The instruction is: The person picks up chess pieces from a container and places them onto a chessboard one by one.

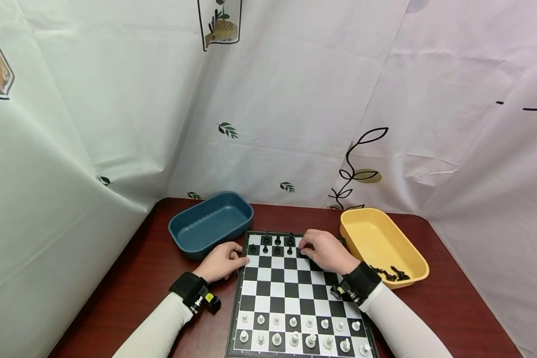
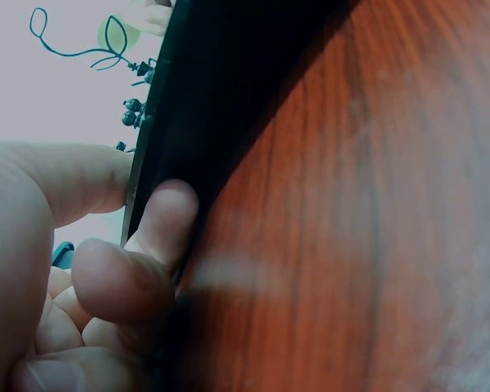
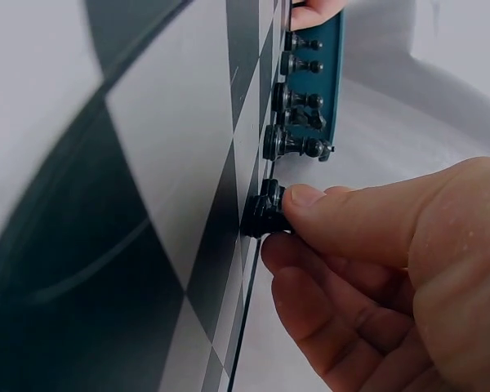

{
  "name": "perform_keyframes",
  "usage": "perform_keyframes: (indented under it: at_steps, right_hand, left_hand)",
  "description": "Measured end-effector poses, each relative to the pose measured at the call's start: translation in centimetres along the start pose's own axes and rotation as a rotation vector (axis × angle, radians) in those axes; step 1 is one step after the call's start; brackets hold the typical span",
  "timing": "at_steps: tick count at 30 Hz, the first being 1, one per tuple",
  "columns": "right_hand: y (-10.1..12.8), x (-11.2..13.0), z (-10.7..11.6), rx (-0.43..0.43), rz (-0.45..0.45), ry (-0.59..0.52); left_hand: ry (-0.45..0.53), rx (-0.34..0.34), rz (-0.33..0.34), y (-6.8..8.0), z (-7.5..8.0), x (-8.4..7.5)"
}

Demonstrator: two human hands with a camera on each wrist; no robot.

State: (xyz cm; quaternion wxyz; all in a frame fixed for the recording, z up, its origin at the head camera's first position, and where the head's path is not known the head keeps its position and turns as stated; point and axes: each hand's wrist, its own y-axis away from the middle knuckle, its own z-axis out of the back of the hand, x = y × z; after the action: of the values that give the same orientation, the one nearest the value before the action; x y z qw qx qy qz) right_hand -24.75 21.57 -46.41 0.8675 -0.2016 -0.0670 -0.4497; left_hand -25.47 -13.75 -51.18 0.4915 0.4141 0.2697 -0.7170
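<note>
A black chess piece (image 3: 264,214) is pinched between the thumb and fingertips of the right hand (image 1: 326,251) at the far right of the chessboard (image 1: 291,293), among the black pieces on the far ranks; its exact type cannot be told, as most of it is hidden by the fingers. The grip of the left hand (image 1: 221,261) is curled against the far left edge of the board, with the thumb and a fingertip pressed to the dark rim, as is shown in the left wrist view. Other black pieces (image 1: 277,244) are stood upright on the far rows, and white pieces (image 1: 295,338) are ranked on the two near rows. A blue tray (image 1: 210,223) is placed on the bench (image 1: 130,288) to the far left of the board, and a yellow tray (image 1: 382,246) to the right, with several black pieces (image 1: 391,273) lying at its near end. The pinched piece is judged to be light, hard and smooth, so it could slip or tip its neighbours; it is best taken high on its narrow body and lifted straight up, while the board is steadied.
</note>
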Motion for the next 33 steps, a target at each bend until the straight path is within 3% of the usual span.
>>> perform_keyframes:
  at_steps: [18, 27, 33]
  right_hand:
    - [0.1, 0.3, 0.4, 0.048, -0.034, 0.008]
    - [0.7, -0.2, 2.6, -0.042, -0.019, 0.019]
    - [1.3, -1.0, 5.2, -0.089, -0.082, 0.031]
  left_hand:
    - [0.004, -0.005, 0.007, 0.1, -0.1, 0.1]
    - [-0.001, -0.006, 0.004, 0.0, 0.0, 0.0]
    - [0.003, 0.000, 0.004, 0.0, 0.0, 0.0]
